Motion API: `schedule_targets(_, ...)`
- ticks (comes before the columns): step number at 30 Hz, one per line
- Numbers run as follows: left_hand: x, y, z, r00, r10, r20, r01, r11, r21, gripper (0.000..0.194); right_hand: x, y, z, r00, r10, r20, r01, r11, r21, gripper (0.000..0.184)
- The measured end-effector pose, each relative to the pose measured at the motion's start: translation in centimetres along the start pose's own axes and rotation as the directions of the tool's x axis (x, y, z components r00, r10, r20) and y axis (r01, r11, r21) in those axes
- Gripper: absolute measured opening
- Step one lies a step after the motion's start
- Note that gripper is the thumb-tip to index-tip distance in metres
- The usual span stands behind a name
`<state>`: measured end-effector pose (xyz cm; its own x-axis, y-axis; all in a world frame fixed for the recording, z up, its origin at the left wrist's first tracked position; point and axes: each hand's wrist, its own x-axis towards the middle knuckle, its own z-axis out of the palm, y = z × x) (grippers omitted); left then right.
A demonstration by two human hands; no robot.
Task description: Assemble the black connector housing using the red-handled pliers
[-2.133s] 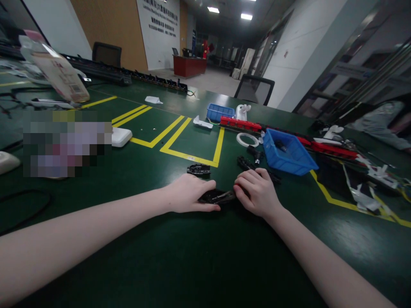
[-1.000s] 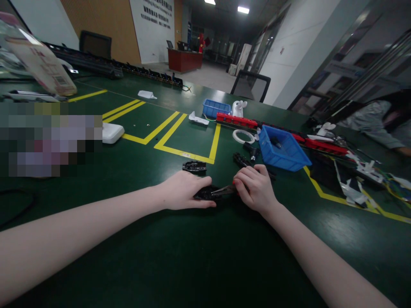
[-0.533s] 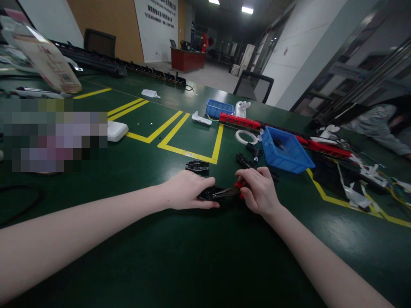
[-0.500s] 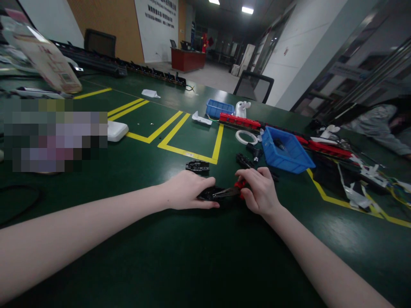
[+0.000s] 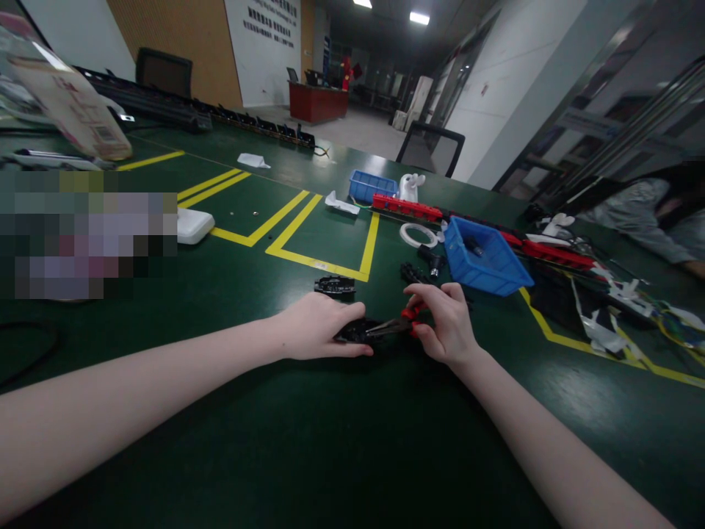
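Observation:
My left hand (image 5: pixel 319 327) is closed around a black plastic-looking part (image 5: pixel 355 330) just above the green table, its thumb and fingers on either side. From the right, my right hand (image 5: pixel 446 319) grips needle-nose pliers (image 5: pixel 392 325) by their red handles. The metal jaws point left and reach the black part; whether they pinch anything is too small to make out. Just beyond my left hand lies another black part (image 5: pixel 335 286). Several black pieces (image 5: pixel 414 274) lie beyond my right hand, next to a black fitting with a metal end (image 5: pixel 432 261).
A blue bin (image 5: pixel 485 257) holding a dark piece stands at the right, with a white ring (image 5: pixel 418 235) beside it. Farther back are a smaller blue basket (image 5: pixel 373 185) and a long red strip (image 5: pixel 407 208). A bottle (image 5: pixel 71 103) leans at left. Another person's sleeve (image 5: pixel 633 213) shows at far right.
The view has shifted slightly. My right thumb and fingers look a little farther apart on the pliers' handles. My left hand keeps its hold on the black part.

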<state>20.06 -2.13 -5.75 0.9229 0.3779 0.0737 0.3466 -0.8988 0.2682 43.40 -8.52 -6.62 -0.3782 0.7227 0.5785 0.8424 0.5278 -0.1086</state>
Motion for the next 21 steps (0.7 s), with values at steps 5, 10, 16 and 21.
schedule_targets(5,0.04,-0.05,0.06,1.000,0.011,0.001,-0.011,1.000,0.025,0.044,-0.07,0.12,-0.06,1.000,-0.006,-0.012,0.006,1.000,0.031,0.065)
schedule_targets(10,0.02,-0.06,0.03,1.000,0.019,0.002,-0.019,1.000,0.025,0.042,-0.02,-0.19,0.01,1.000,0.014,-0.024,-0.014,0.999,0.035,0.057)
schedule_targets(16,0.07,0.02,0.07,1.000,0.012,0.009,-0.012,1.000,0.027,0.043,0.03,-0.75,0.28,0.999,0.031,-0.016,-0.030,0.999,0.019,0.045)
schedule_targets(21,0.12,0.05,-0.04,1.000,0.008,0.011,-0.008,1.000,0.023,0.043,0.06,-0.50,0.18,0.999,0.040,-0.018,-0.040,0.999,0.005,0.040)
